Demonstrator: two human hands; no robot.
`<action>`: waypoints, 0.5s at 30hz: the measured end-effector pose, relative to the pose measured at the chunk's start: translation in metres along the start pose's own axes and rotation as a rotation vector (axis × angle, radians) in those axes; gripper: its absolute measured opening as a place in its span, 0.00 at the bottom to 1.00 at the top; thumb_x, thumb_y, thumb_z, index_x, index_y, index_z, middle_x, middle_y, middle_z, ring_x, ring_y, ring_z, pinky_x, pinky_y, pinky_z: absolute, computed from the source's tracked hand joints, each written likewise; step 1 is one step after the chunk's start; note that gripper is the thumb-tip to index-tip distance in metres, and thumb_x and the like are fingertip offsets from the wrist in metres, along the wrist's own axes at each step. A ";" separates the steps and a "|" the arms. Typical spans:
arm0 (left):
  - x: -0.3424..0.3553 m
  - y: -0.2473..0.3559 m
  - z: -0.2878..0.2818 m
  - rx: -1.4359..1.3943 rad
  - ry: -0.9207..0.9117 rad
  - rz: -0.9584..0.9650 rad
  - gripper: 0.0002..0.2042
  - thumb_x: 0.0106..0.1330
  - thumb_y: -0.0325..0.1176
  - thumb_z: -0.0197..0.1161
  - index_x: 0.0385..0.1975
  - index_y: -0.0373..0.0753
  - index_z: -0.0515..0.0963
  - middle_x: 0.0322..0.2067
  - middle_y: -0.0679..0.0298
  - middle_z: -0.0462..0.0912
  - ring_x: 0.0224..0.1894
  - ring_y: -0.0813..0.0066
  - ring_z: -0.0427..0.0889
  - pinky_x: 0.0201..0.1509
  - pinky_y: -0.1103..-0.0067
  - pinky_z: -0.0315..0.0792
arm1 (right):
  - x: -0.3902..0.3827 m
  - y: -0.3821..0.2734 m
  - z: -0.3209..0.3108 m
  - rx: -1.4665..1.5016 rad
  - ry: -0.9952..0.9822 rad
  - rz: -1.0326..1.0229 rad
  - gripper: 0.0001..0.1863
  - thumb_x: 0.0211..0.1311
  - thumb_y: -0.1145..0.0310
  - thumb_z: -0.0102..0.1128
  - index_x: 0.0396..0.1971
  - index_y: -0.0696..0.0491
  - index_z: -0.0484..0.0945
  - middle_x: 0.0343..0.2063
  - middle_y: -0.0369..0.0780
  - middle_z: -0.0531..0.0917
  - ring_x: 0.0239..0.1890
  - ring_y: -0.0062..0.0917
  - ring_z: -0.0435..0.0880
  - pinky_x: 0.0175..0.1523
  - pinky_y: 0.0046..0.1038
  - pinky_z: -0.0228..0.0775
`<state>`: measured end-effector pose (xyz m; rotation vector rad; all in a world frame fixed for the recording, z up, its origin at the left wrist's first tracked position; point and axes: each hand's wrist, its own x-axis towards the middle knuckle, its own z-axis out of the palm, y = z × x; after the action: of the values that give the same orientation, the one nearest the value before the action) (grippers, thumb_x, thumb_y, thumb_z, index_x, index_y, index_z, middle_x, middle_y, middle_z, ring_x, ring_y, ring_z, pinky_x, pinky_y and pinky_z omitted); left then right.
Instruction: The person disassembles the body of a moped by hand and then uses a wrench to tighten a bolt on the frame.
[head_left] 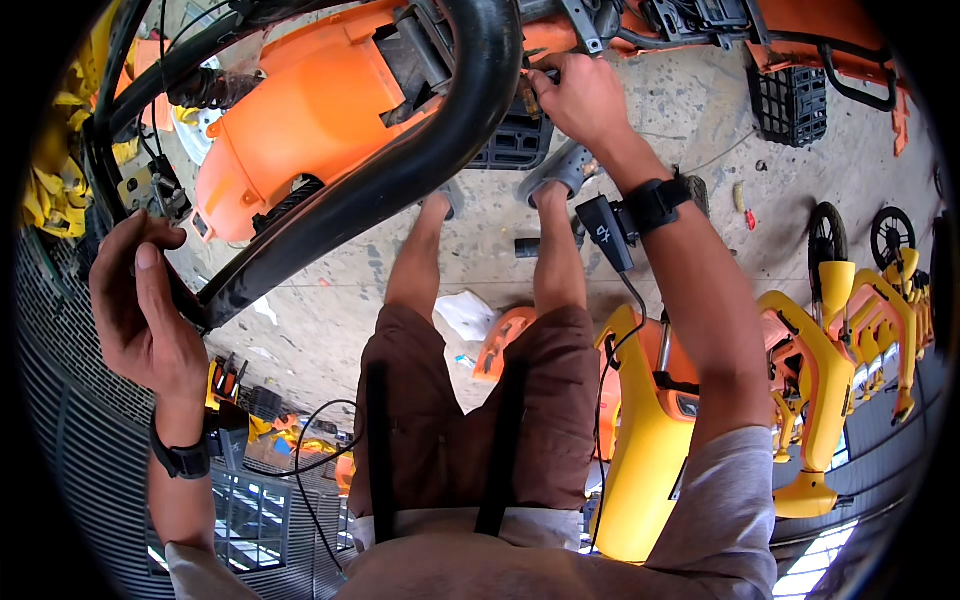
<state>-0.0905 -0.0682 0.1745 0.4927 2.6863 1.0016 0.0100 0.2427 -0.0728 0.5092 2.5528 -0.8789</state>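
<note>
A thick black tubular frame (pixel 390 190) curves across the upper left, over an orange body panel (pixel 305 110). At the frame's lower left corner is my left hand (pixel 150 310), its bent fingers over a bar and its thumb pointing up; part of the grip is hidden. My right hand (pixel 585 100) is closed in a pinch just right of the frame's upper bend, close to a metal bracket (pixel 585 25). Its fingers hide most of the small dark thing between them. A black strap with a small box sits on each wrist.
Under the frame lies a black plastic footrest (pixel 515 140). Yellow scooter bodies (pixel 830 380) with wheels line the right side. More orange parts (pixel 820 35) stand at the upper right. A yellow heap (pixel 60 170) is at the far left. Cables hang from both wrist boxes.
</note>
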 end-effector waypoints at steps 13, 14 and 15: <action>-0.001 -0.001 0.000 0.011 0.020 0.024 0.12 0.68 0.22 0.49 0.49 0.27 0.71 0.36 0.56 0.80 0.38 0.73 0.78 0.48 0.79 0.71 | -0.034 -0.016 0.033 0.000 0.173 0.022 0.10 0.60 0.64 0.54 0.36 0.51 0.80 0.20 0.44 0.81 0.23 0.41 0.81 0.31 0.39 0.73; -0.001 -0.001 0.001 0.015 0.027 0.022 0.12 0.68 0.22 0.49 0.49 0.27 0.71 0.36 0.56 0.80 0.38 0.73 0.78 0.47 0.79 0.71 | -0.036 -0.014 0.037 -0.084 0.181 -0.040 0.09 0.60 0.65 0.53 0.36 0.51 0.79 0.19 0.43 0.81 0.22 0.40 0.81 0.29 0.38 0.73; -0.001 0.001 0.002 0.019 0.037 0.025 0.12 0.68 0.23 0.50 0.49 0.27 0.71 0.35 0.56 0.80 0.37 0.74 0.78 0.45 0.81 0.71 | -0.037 -0.012 0.041 -0.120 0.196 -0.062 0.09 0.60 0.66 0.53 0.36 0.51 0.79 0.19 0.42 0.81 0.21 0.38 0.81 0.28 0.37 0.73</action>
<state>-0.0889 -0.0664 0.1734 0.5181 2.7310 1.0022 0.0459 0.2004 -0.0793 0.5040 2.7924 -0.7230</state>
